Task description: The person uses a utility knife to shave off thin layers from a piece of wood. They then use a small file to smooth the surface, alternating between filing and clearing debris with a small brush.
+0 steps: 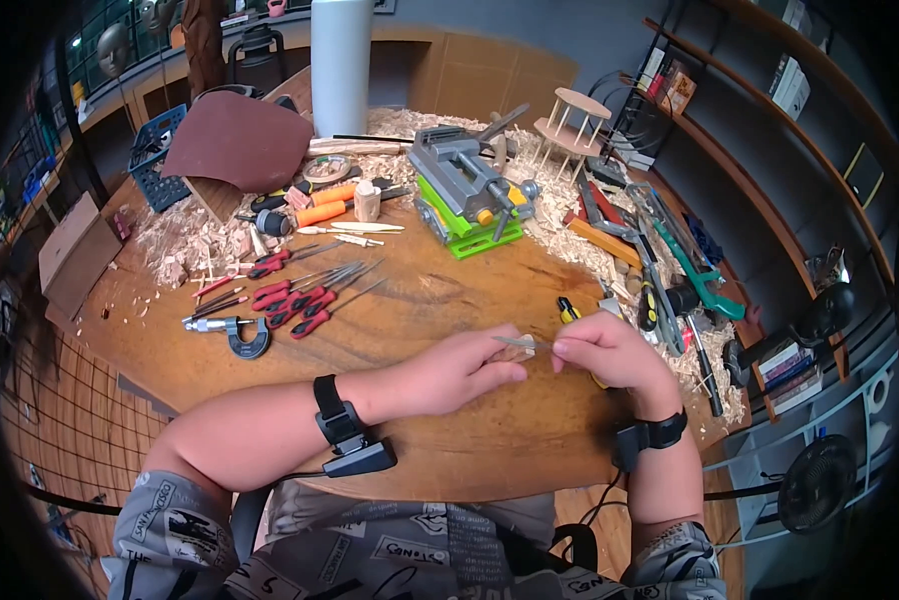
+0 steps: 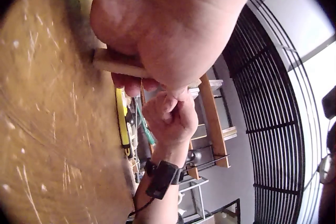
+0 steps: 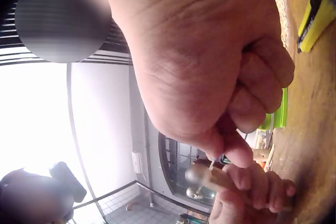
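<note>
My left hand (image 1: 457, 372) grips a small pale wooden piece (image 2: 118, 65); its rounded end (image 3: 197, 174) sticks out past the fingers in the right wrist view. The right hand (image 1: 618, 352) faces it with thumb and forefinger pinched together and the other fingers curled. Between that pinch and the wood shows a thin pale sliver (image 3: 211, 165), of which I cannot tell the kind. Both hands are close together over the table's near side. Just beyond the right hand lies a yellow-and-black tool (image 1: 568, 310), partly hidden by the hand.
Several red-and-black-handled files (image 1: 295, 305) lie left of centre, beside a micrometer (image 1: 249, 340). A grey vise on a green base (image 1: 470, 190) stands farther back. Wood shavings (image 1: 560, 250) and hand tools crowd the right edge. A round-tiered wooden stand (image 1: 575, 125) is behind them.
</note>
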Available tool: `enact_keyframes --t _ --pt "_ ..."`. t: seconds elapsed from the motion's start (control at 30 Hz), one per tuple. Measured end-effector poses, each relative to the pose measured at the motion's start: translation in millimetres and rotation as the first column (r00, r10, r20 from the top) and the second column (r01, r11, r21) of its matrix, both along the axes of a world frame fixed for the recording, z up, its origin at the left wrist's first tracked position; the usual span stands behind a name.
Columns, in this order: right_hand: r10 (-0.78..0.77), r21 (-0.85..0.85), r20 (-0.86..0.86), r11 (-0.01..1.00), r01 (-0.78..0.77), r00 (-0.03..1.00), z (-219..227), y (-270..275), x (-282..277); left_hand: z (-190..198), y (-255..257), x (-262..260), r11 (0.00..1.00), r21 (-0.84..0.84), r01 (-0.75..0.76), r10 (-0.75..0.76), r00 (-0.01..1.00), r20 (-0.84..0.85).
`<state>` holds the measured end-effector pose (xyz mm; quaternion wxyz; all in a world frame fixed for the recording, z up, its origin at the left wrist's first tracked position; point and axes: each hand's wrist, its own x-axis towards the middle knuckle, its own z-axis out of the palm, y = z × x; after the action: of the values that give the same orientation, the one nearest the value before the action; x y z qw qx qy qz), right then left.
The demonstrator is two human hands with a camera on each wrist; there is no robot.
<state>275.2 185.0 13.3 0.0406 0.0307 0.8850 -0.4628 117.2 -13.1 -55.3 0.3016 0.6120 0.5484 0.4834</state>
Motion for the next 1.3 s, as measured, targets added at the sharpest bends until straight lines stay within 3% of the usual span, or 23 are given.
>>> enact_keyframes --t 0.07,0.13,0.23,0.33,0.43,0.5,0.7,0.8,0.9,1.3 --pt "-0.022 -0.04 0.013 0.999 0.023 1.0 2 -2 2 -4 2 0 1.0 0.004 0.013 -0.013 1.0 -0.015" --pt "0.006 0.042 0.081 0.999 -0.009 0.997 0 14 6 -3 2 -2 1.0 0.021 0.017 -0.017 0.999 -0.033" --pt "0.046 0.011 0.014 0.999 -0.046 0.999 -4 17 5 1 0 -3 1.0 0.002 -0.009 0.009 0.998 -0.059" --pt "0.035 -0.059 0.039 0.998 -0.033 0.999 -6 0 -3 0 -1 -1 1.0 0.005 0.007 -0.007 1.0 0.02" --pt "0.046 -0.016 0.074 0.999 -0.045 0.996 -7 14 3 -1 0 -4 1.0 0.008 0.016 -0.016 0.999 0.031" --pt "0.049 0.021 0.115 0.998 -0.051 0.992 -6 17 4 0 -2 -6 1.0 0.01 -0.008 0.009 0.998 -0.058" --pt "0.043 -0.052 0.0 0.998 -0.043 0.999 -11 6 -1 -4 0 -3 1.0 0.022 0.012 -0.013 0.998 0.059" --pt "0.042 0.004 0.072 0.999 -0.042 0.997 -10 18 2 0 -3 -7 1.0 -0.015 0.001 -0.001 0.999 -0.038" --pt "0.044 -0.079 0.031 0.996 -0.042 0.999 -9 4 -3 -6 -1 -4 1.0 -0.01 -0.02 0.021 0.999 0.047" --pt "0.042 -0.106 0.041 0.994 -0.037 0.998 -9 7 -2 -1 -2 -5 1.0 0.015 0.002 -0.002 1.0 0.014"
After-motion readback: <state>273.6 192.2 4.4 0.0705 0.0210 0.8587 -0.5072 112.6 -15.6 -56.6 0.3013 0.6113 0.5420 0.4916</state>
